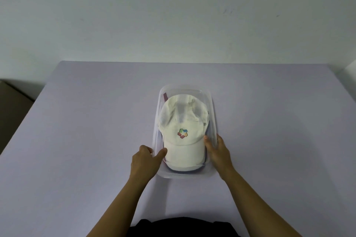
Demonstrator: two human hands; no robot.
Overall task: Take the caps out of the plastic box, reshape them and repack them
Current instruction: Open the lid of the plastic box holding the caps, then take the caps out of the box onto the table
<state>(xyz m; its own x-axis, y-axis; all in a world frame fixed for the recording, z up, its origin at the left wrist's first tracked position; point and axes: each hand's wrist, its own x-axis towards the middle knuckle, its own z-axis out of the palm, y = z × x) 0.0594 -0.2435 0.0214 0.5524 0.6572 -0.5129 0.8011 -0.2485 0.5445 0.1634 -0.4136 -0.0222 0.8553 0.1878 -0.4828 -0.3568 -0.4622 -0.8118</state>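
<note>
A clear plastic box [212, 109] stands in the middle of the table. On top inside it lies a white cap [183, 131] with a coloured logo, its brim toward me. Edges of darker caps [183, 169] show under the brim. My left hand [145, 161] grips the box's left rim, thumb inside next to the brim. My right hand [216, 152] holds the right rim, thumb touching the white cap's side.
The table [86, 140] is covered in pale lilac and runs to a white wall at the back. Its left edge drops to a dark floor [11, 106]. A dark garment shows at the bottom edge.
</note>
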